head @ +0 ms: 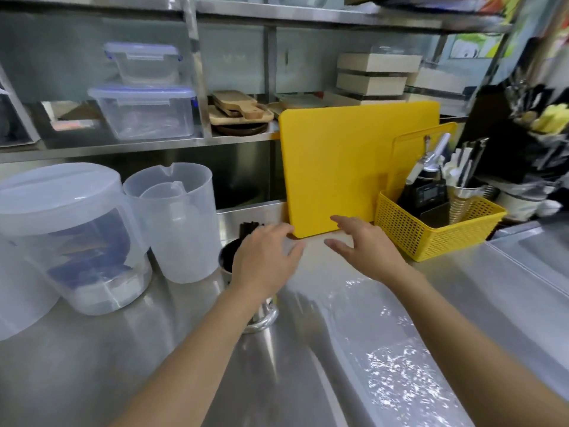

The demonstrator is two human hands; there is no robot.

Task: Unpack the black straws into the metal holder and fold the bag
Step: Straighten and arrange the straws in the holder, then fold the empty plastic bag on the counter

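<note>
Stainless steel counter [92, 365] fills the lower view, with a steel shelf rack behind it. Taking the round metal straw holder [261, 312] near the counter's middle as the landmark: far to its left stands a lidded translucent plastic tub [67, 229], and between that tub and the holder stands a translucent plastic measuring jug [175, 220]. The holder stands upright, its dark mouth facing up. Black straws [251, 228] stick out of its far rim, long axis close to vertical, tips pointing up and slightly away from the camera; only their upper ends show.

The left hand [264, 260] hovers directly over the holder and hides most of it, palm down, fingers loosely spread and curled, holding nothing that can be seen. Just right of the holder, the right hand [366, 245] is held above the counter with thumb and fingers spread wide, also holding nothing. A clear crinkled plastic bag [385, 349] lies flat on the counter right of the holder, stretching from under the right forearm toward the camera; its outline is blurred.

Behind and right of the holder, a large yellow plastic cutting board [338, 167] leans upright against the rack. Further right sits a yellow perforated plastic basket [437, 238] holding tools and a metal cup.
</note>
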